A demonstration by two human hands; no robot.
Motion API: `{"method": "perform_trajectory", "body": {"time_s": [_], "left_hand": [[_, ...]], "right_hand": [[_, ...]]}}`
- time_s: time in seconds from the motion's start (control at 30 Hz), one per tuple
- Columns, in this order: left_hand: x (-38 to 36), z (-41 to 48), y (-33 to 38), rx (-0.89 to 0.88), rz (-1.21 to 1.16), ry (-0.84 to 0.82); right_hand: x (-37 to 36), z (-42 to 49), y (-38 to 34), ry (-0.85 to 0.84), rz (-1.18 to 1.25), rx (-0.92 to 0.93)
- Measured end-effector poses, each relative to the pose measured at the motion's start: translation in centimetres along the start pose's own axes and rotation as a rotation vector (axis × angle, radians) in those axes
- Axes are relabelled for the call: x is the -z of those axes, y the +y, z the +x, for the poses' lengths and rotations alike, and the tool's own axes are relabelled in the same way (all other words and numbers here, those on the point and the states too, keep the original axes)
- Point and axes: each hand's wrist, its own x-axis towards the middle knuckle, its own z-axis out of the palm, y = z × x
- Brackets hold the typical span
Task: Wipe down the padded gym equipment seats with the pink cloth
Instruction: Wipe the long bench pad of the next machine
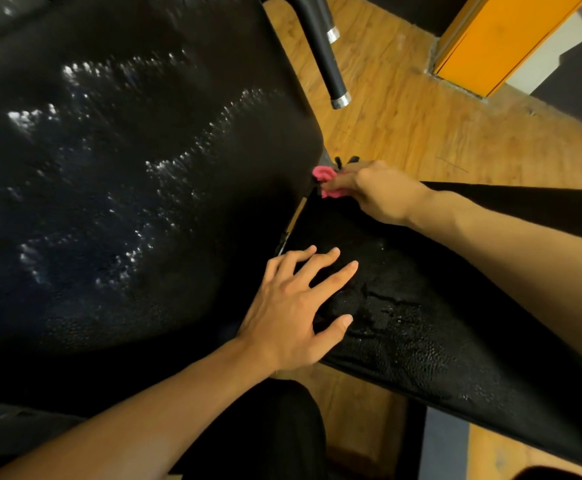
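A large black padded backrest (126, 168) fills the left of the view, its surface shiny. A smaller black padded seat (438, 323) lies to the right of it, with wet streaks near its middle. My right hand (376, 192) grips a bunched pink cloth (327, 181) at the seat's far corner, where it meets the backrest. Most of the cloth is hidden under my fingers. My left hand (300, 310) rests flat on the near part of the seat with fingers spread.
Black handle bars with metal end caps (338, 95) hang over the wooden floor (421, 126) beyond the pads. An orange panel (490, 43) stands at the top right. My dark trouser leg (275, 427) is below the seat.
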Motion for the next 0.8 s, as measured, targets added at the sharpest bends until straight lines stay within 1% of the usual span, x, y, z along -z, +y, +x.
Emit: {"method": "perform_trajectory", "body": {"time_s": [0.13, 0.23, 0.3, 0.4, 0.57, 0.63, 0.7, 0.8], "left_hand": [[-0.1, -0.1, 0.0, -0.005, 0.003, 0.008], [-0.1, -0.1, -0.1, -0.012, 0.017, 0.013], [-0.1, -0.1, -0.1, -0.012, 0.021, 0.016], [-0.1, -0.1, 0.0, -0.012, 0.022, 0.013], [0.0, -0.1, 0.1, -0.005, 0.013, 0.006], [0.1, 0.0, 0.1, -0.005, 0.014, 0.001], [0.1, 0.0, 0.2, -0.002, 0.006, -0.007], [0.2, 0.0, 0.4, 0.002, -0.002, -0.013]], "right_hand": [[3.9, -7.5, 2.5, -0.01, -0.012, -0.092], [5.5, -12.1, 3.8, 0.039, -0.043, -0.126], [5.1, -13.0, 3.3, 0.099, -0.062, -0.12], [3.5, -10.9, 1.5, 0.162, -0.05, -0.097], [-0.4, -1.5, -1.0, 0.066, -0.01, -0.02], [-1.7, 1.6, -2.0, 0.034, 0.009, -0.017], [-1.9, 2.5, -2.5, 0.022, 0.01, -0.008], [-0.9, -0.4, -2.3, 0.044, 0.046, 0.073]]}}
